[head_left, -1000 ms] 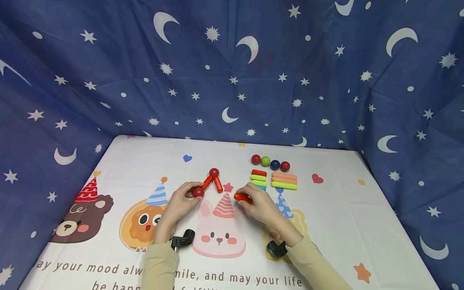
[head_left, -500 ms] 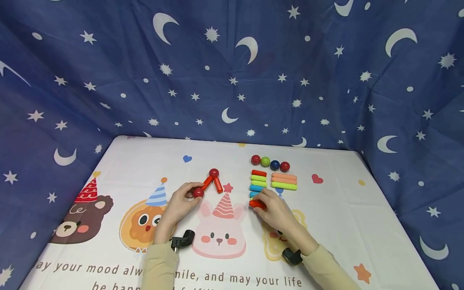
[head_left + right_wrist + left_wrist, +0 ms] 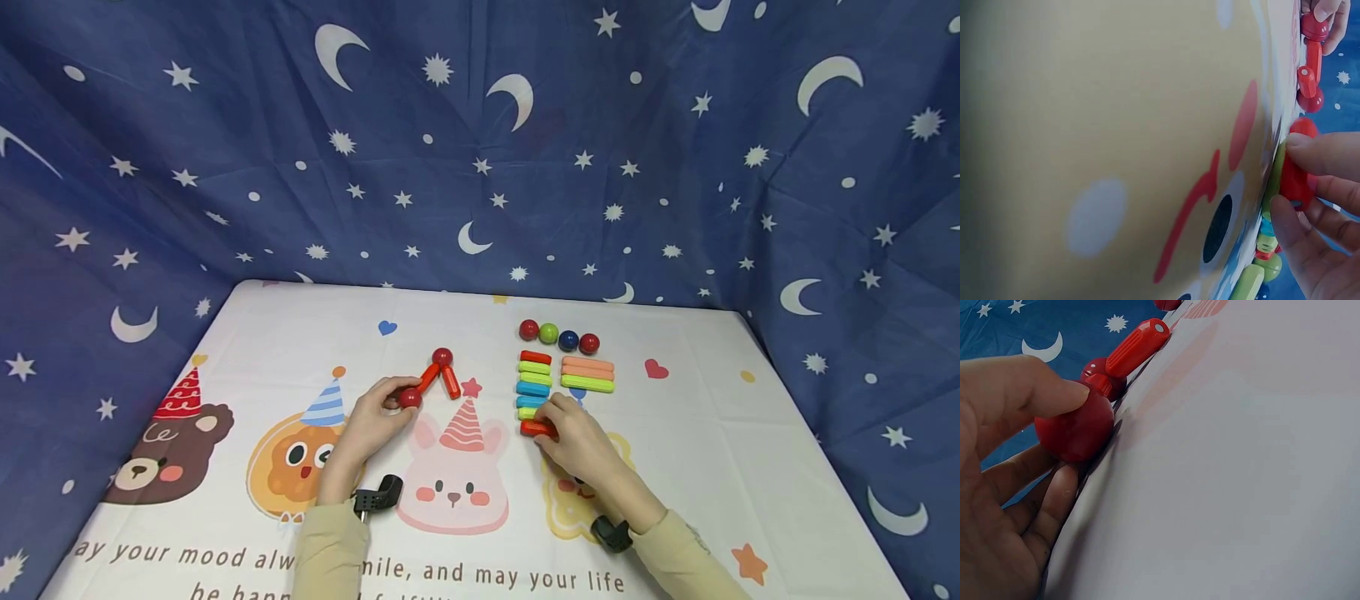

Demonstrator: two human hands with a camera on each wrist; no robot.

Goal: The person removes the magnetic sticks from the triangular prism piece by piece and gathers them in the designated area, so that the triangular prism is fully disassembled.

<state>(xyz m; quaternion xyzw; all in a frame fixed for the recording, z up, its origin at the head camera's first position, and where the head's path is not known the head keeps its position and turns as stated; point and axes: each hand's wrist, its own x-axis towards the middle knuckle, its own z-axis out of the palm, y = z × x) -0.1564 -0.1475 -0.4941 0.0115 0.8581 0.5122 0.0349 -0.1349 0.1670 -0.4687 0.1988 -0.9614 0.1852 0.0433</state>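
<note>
My left hand (image 3: pixel 381 418) pinches a red ball (image 3: pixel 410 397) between thumb and fingers on the tabletop. From that ball a short red rod (image 3: pixel 429 378) runs to a second red ball (image 3: pixel 442 357), and another red rod (image 3: pixel 451 382) slants off that one, forming an angle. Further right, my right hand (image 3: pixel 576 437) pinches a loose short red rod (image 3: pixel 1298 169) at the near end of a column of short rods. A yellow-green rod (image 3: pixel 528 413) lies just beyond it, partly covered by the fingers. Blue rods (image 3: pixel 533 389) sit higher in the column.
Behind the column stands a row of several balls (image 3: pixel 569 341), red, green and blue. Longer orange and yellow-green rods (image 3: pixel 588 384) lie right of the column. A blue starry curtain (image 3: pixel 480 167) rises behind the white printed tablecloth (image 3: pixel 697 467).
My right hand has carried the red rod rightward from the middle to the near end of the rod column. The left hand stays on its ball.
</note>
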